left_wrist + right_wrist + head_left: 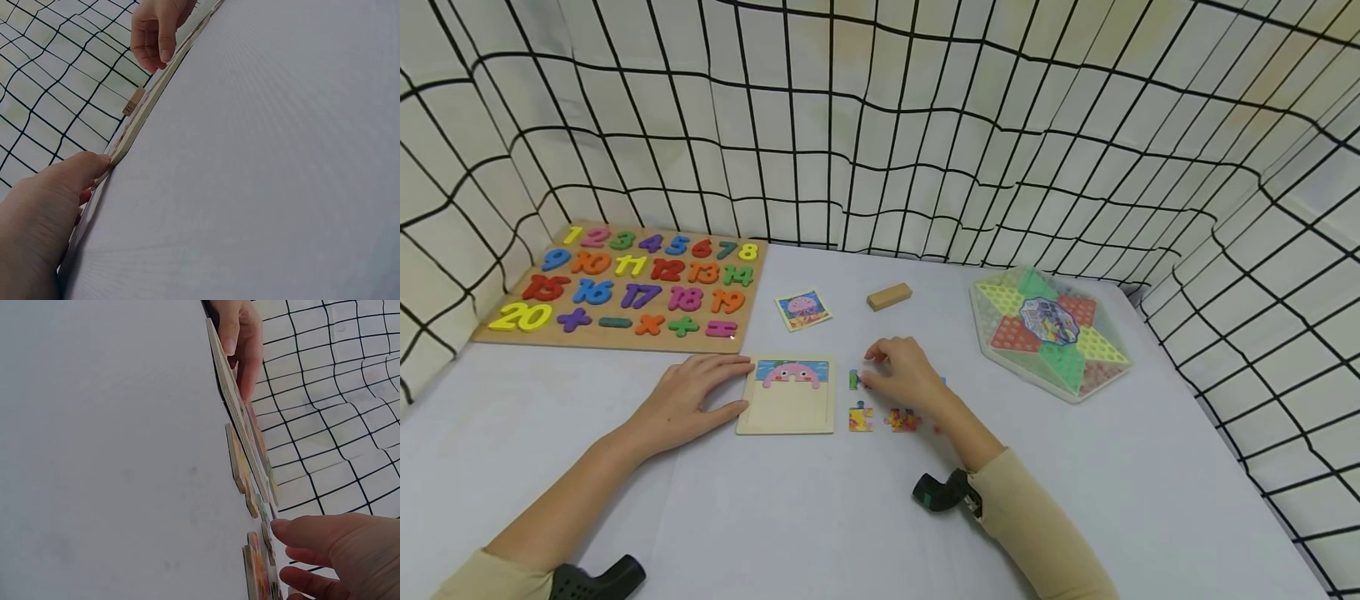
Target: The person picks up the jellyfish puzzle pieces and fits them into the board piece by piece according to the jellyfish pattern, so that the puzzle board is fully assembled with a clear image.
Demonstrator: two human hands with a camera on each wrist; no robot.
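A wooden jigsaw tray (786, 408) lies flat in the middle, its top row filled by a pink cartoon figure on blue. Along its left edge rests my left hand (696, 396), thumb and fingers extended against the rim. To the tray's right, my right hand (906, 375) hovers over loose jigsaw pieces, its thumb and fingers apart. The thumb tip is right beside a green and blue piece (853, 380). Nearer me lie a yellow-orange piece (861, 419) and a red-yellow cluster (902, 420). The right wrist view shows pieces (236, 459) near the thumb; my hand hides others.
A number board (625, 287) lies at the back left. Behind the tray are a small picture card (803, 310) and a wooden block (889, 297). A hexagonal board-game box (1048, 333) sits at right. Black netting (880, 125) over white cloth surrounds the table.
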